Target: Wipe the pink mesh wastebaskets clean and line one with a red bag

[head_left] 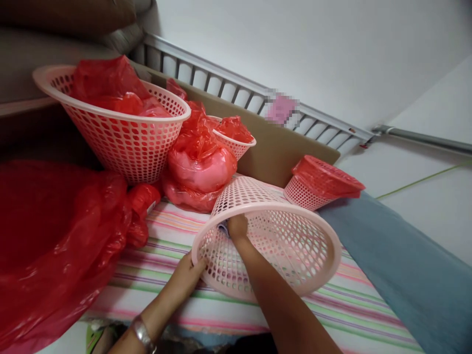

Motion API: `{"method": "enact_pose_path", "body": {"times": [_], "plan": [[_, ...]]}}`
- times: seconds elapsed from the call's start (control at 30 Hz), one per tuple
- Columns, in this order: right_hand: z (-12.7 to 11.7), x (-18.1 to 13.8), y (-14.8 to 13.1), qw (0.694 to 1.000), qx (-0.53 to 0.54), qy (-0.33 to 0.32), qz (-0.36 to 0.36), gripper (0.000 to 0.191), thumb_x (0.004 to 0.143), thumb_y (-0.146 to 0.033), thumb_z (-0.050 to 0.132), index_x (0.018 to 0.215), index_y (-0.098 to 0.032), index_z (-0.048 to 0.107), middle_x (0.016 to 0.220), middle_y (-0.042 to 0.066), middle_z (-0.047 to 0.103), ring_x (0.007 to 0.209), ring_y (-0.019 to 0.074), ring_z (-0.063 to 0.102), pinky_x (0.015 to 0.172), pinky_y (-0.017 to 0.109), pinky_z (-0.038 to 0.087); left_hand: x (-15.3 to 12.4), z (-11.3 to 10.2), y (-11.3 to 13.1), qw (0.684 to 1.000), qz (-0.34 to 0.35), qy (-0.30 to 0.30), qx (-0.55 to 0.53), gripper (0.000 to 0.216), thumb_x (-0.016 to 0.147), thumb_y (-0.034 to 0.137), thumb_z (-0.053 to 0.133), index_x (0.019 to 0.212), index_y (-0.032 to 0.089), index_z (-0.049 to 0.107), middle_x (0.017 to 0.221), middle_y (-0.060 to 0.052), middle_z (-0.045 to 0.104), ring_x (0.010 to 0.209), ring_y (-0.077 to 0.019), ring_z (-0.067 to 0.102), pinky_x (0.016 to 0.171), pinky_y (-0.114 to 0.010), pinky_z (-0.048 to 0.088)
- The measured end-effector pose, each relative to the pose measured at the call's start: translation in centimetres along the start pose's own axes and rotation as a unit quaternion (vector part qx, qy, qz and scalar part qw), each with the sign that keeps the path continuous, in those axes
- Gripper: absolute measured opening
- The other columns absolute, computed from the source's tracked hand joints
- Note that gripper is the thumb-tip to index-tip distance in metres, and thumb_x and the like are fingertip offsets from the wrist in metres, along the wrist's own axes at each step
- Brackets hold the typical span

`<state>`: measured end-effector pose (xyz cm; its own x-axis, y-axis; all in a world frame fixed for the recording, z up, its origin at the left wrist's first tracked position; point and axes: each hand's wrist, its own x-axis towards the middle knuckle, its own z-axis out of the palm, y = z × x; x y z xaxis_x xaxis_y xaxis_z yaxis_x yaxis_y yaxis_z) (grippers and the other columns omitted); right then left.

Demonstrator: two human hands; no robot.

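While the pale pink perforated plastic basket [291, 241] lies tipped on its side on the striped bed sheet [332, 305], its wide round mouth faces the camera and slightly right, and its narrower base points away towards the brown cardboard panel [273, 147], so the axis from rim to base runs away from the viewer and up to the left. The left hand [186, 275] presses against the outside of the basket's lower left rim, fingers bent around the edge in a closed grip on it. The right hand [238, 227] reaches deep inside the basket, its fingers gathered on something small and bluish against the inner wall; what it is cannot be made out. Counting pink perforated baskets: four in all, this one, a large one [121, 142] at upper left filled with red plastic bags, a small one [236, 142] behind also stuffed with red plastic, and an upturned one [306, 194] at right wrapped in red film. A big red plastic bag [55, 246] billows at the left edge, another bundle [199, 167] sits in the middle. A silver bangle [142, 334] circles the left wrist. No readable writing or labels; a pink patch on the railing is blurred.
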<state>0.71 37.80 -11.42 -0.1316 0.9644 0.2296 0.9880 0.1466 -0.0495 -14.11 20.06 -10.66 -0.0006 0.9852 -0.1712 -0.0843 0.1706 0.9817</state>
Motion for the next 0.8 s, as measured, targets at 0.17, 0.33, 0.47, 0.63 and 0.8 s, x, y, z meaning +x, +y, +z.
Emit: {"method": "enact_pose_path", "body": {"times": [0.17, 0.33, 0.47, 0.63, 0.8], "plan": [[-1.4, -2.8, -0.6, 1.0, 0.001, 0.005, -0.001, 0.033, 0.084, -0.01, 0.044, 0.11, -0.017, 0.062, 0.106, 0.011, 0.064, 0.095, 0.0227, 0.055, 0.078, 0.031, 0.039, 0.0, 1.1, -0.9, 0.998, -0.037, -0.039, -0.011, 0.066, 0.08, 0.045, 0.048, 0.135, 0.01, 0.043, 0.089, -0.013, 0.074, 0.065, -0.0257, 0.067, 0.051, -0.034, 0.054], [-2.6, -11.9, 0.2, 0.996, 0.069, 0.03, -0.052, 0.036, 0.076, -0.005, 0.042, 0.102, -0.017, 0.063, 0.099, 0.01, 0.064, 0.092, 0.0235, 0.053, 0.083, 0.034, 0.039, -0.5, 3.4, -2.3, 0.997, 0.045, -0.036, -0.046, 0.064, 0.079, 0.044, 0.052, 0.133, 0.011, 0.046, 0.111, -0.015, 0.07, 0.1, -0.0299, 0.064, 0.082, -0.041, 0.054], [-3.4, -19.1, 2.2, 0.982, 0.131, 0.041, -0.132, 0.047, 0.068, -0.006, 0.047, 0.111, -0.021, 0.06, 0.111, 0.008, 0.06, 0.103, 0.0254, 0.05, 0.09, 0.038, 0.039, -1.1, 4.7, -2.9, 0.994, 0.076, -0.01, -0.078, 0.054, 0.083, 0.045, 0.051, 0.126, 0.012, 0.053, 0.128, -0.014, 0.061, 0.128, -0.028, 0.046, 0.109, -0.04, 0.034], [-3.5, -17.3, 2.4, 0.989, 0.089, 0.018, -0.117, 0.049, 0.066, -0.003, 0.047, 0.108, -0.023, 0.062, 0.109, 0.008, 0.061, 0.102, 0.0251, 0.052, 0.089, 0.037, 0.04, -1.3, 5.3, -3.5, 0.994, 0.049, -0.012, -0.096, 0.058, 0.082, 0.046, 0.053, 0.129, 0.012, 0.049, 0.136, -0.015, 0.053, 0.127, -0.0291, 0.047, 0.107, -0.042, 0.039], [-1.8, -7.8, 0.8, 0.999, 0.025, 0.032, -0.028, 0.037, 0.081, -0.008, 0.041, 0.109, -0.019, 0.062, 0.103, 0.011, 0.063, 0.098, 0.025, 0.055, 0.084, 0.036, 0.041, -1.2, 5.4, -3.7, 0.985, -0.085, -0.07, -0.134, 0.069, 0.082, 0.045, 0.05, 0.138, 0.008, 0.032, 0.133, -0.023, 0.052, 0.102, -0.0336, 0.063, 0.072, -0.046, 0.058]]}}
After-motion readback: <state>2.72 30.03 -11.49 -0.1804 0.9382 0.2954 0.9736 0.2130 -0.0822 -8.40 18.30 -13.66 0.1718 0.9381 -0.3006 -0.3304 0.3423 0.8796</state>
